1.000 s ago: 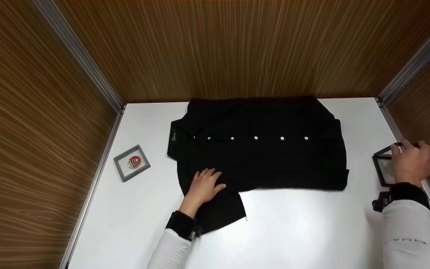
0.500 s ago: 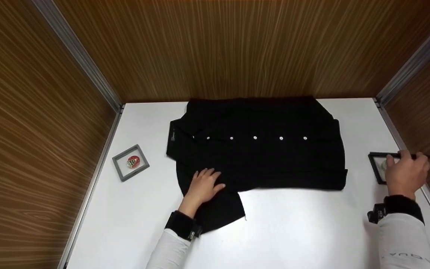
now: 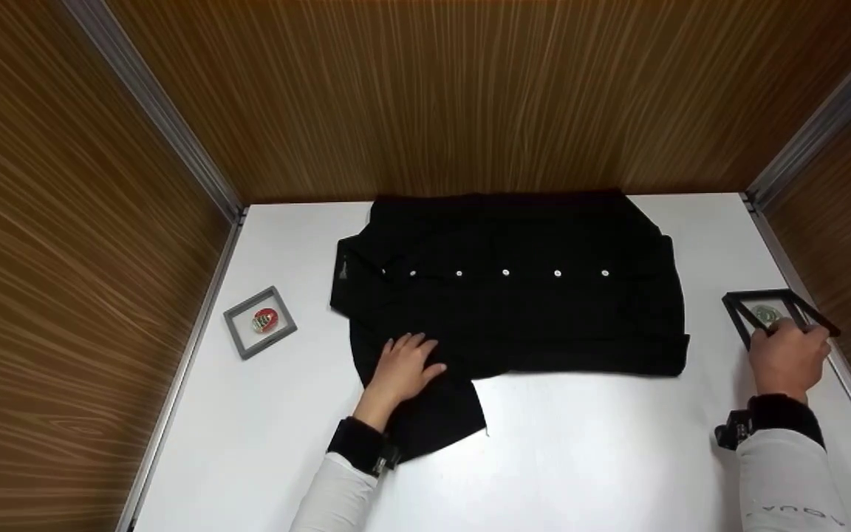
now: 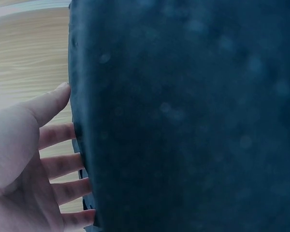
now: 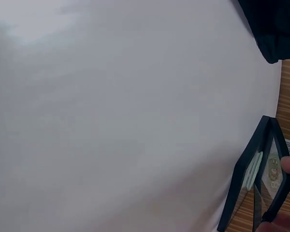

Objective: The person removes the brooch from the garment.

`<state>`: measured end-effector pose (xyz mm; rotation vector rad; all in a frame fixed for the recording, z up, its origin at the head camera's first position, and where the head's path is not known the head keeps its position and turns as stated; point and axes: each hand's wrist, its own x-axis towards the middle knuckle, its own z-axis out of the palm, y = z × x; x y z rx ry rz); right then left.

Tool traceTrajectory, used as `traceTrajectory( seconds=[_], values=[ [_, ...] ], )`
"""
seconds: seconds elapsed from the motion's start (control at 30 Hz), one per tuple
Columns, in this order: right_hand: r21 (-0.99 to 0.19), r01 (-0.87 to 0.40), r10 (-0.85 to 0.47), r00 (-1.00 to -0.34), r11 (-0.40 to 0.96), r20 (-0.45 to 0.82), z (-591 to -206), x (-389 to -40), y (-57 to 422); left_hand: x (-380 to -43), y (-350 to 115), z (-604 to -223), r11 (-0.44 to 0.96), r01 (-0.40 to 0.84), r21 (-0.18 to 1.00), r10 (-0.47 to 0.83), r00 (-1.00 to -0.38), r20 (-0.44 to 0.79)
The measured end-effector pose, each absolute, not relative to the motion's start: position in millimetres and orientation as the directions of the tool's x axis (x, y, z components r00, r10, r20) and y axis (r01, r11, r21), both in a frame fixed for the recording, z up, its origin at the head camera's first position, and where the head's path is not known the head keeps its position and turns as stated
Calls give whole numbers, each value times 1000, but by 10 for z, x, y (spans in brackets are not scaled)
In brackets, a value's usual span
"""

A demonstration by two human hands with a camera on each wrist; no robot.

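A black button-up shirt lies spread on the white table, collar to the left and a row of white buttons across it. My left hand rests on it near one sleeve, fingers extended; in the left wrist view the fingertips meet the edge of the dark cloth. At the right edge of the table my right hand grips a black folding display frame. Its two leaves stand apart in a V in the right wrist view, a greenish disc showing behind the clear film.
A grey display frame with a red disc in it lies left of the shirt. Wood-patterned walls with metal edge strips enclose the table at the back and both sides.
My right hand has come down and slightly left with the black display frame, whose leaves now show spread apart, with the greenish disc more visible. The left hand and shirt have not moved.
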<state>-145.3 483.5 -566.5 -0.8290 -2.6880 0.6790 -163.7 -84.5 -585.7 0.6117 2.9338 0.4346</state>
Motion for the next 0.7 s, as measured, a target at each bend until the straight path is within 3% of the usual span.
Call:
traceTrajectory(
  seconds=[0.33,0.5,0.7],
  values=[
    [-386,414,495,-858,825,139,-5717,-1477,4834,-1635,-838,-5854,881,358,310,398,-914,-75],
    [-338,391,440,-894,856,82,-5714,-1512,4858,-1632,-837,-5854,881,356,312,396,-915,-75],
    [-366,401,444,-895,840,38,-5723,-1520,4852,-1627,-832,-5835,878,356,320,396,-915,-70]
  ],
)
